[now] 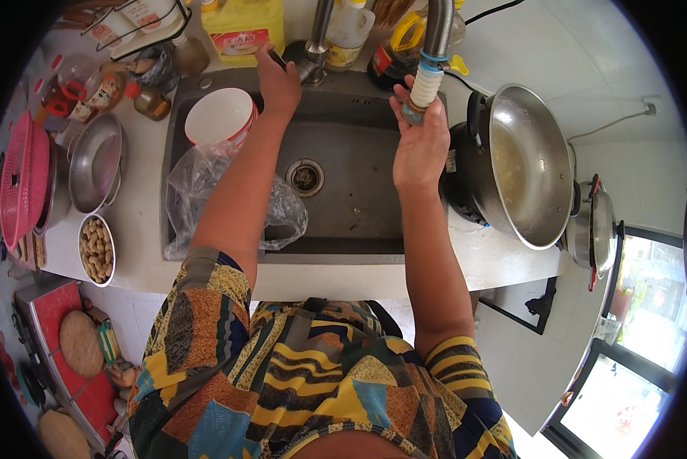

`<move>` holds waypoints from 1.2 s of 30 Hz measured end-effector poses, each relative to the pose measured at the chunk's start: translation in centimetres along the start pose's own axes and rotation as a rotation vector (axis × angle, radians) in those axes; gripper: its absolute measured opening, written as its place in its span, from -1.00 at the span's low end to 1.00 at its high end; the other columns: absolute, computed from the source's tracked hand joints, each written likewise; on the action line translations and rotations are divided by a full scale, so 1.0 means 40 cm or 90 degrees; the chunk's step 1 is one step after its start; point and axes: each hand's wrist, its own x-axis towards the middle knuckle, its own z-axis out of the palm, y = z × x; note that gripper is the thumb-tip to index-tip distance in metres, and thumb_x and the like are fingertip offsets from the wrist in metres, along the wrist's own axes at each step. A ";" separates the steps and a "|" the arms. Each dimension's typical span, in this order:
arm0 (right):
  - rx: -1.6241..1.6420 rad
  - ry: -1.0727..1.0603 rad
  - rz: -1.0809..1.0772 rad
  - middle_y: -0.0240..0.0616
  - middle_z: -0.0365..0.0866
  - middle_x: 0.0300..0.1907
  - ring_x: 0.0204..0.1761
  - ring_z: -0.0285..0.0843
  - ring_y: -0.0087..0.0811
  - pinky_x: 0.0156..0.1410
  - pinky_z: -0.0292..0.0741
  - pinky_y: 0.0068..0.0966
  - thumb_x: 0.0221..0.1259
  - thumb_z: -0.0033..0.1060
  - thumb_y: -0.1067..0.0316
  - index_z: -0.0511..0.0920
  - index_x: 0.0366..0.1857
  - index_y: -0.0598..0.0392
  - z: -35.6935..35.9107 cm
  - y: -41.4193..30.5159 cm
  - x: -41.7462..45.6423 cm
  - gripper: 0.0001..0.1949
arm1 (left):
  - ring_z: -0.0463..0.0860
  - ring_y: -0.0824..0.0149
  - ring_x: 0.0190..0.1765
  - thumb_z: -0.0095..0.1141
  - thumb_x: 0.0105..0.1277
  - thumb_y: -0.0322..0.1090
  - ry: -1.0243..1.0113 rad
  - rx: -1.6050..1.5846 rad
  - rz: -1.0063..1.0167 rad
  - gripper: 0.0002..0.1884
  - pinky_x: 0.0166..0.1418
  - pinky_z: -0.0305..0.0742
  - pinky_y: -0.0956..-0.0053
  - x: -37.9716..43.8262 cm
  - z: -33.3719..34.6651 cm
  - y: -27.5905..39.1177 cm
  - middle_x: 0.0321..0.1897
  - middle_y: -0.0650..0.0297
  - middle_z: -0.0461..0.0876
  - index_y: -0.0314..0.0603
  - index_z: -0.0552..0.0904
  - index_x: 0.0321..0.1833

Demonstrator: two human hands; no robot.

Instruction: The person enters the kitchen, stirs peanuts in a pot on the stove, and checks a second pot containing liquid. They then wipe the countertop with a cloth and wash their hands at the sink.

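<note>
At the back of the sink [349, 259], my left hand [278, 86] is closed on the dark lever of the metal faucet [314, 57]. My right hand [421, 137] holds the nozzle end of the white ribbed spout extension [426, 85], fingers curled around it. No water stream is visible. A white bowl with a red rim [220, 116] stands tilted in the sink's left part. Clear plastic bags [286, 215] lie below it, partly hidden by my left forearm. The drain [305, 177] shows dark scraps in it, and small bits lie on the sink floor.
On the right, a large steel wok [529, 166] with some liquid rests tilted on a black appliance [458, 172]. Left of the sink are a steel pan [95, 163], a bowl of peanuts [97, 249] and a pink colander [25, 181]. A yellow detergent jug [243, 31] and bottles line the back.
</note>
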 end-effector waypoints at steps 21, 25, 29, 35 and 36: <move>0.316 0.098 0.233 -0.02 0.51 0.11 0.13 0.54 -0.17 0.31 0.53 -0.26 0.60 -0.36 0.11 0.35 0.21 0.28 -0.019 0.062 -0.046 -0.57 | 0.57 -0.11 0.03 0.18 0.21 -0.52 -0.002 -0.208 -0.177 -0.42 0.17 0.40 0.12 -0.029 -0.018 0.024 0.02 -0.22 0.43 -0.37 0.16 0.22; 0.352 0.171 0.329 -0.06 0.55 0.00 0.01 0.58 -0.19 0.13 0.62 -0.34 0.56 -0.26 0.24 0.42 0.09 0.29 -0.101 0.141 -0.053 -0.67 | 0.58 0.17 -0.07 0.09 0.36 -0.43 0.142 -0.125 -0.180 -0.49 0.01 0.49 0.37 -0.159 0.022 0.098 0.04 -0.03 0.48 -0.32 0.24 0.31; 0.280 0.269 0.363 -0.22 0.57 -0.22 -0.17 0.56 -0.34 -0.02 0.61 -0.44 0.51 -0.24 0.31 0.49 -0.04 0.21 -0.114 0.211 -0.087 -0.75 | 0.60 0.38 -0.29 0.03 0.42 -0.29 -0.271 -0.625 -0.582 -0.75 -0.16 0.54 0.51 -0.373 0.058 0.246 -0.25 0.12 0.62 -0.34 0.55 0.01; 0.482 0.219 0.477 -0.46 0.29 -0.54 -0.65 0.22 -0.57 -0.63 0.18 -0.65 0.55 -0.37 0.15 0.43 -0.32 0.03 -0.132 0.212 -0.158 -0.68 | 0.72 0.14 -0.04 0.00 0.45 -0.17 -0.642 -0.715 -0.727 -0.68 -0.27 0.67 0.58 -0.383 0.054 0.170 -0.19 0.05 0.65 -0.36 0.60 -0.12; 0.509 0.154 0.448 -0.42 0.38 -0.49 -0.61 0.30 -0.49 -0.54 0.29 -0.56 0.55 -0.33 0.16 0.47 -0.28 0.02 -0.182 0.254 -0.173 -0.70 | 0.72 0.23 -0.21 -0.04 0.47 -0.19 -0.583 -0.706 -0.713 -0.71 -0.50 0.57 0.59 -0.399 0.066 0.190 -0.22 0.06 0.66 -0.33 0.60 -0.12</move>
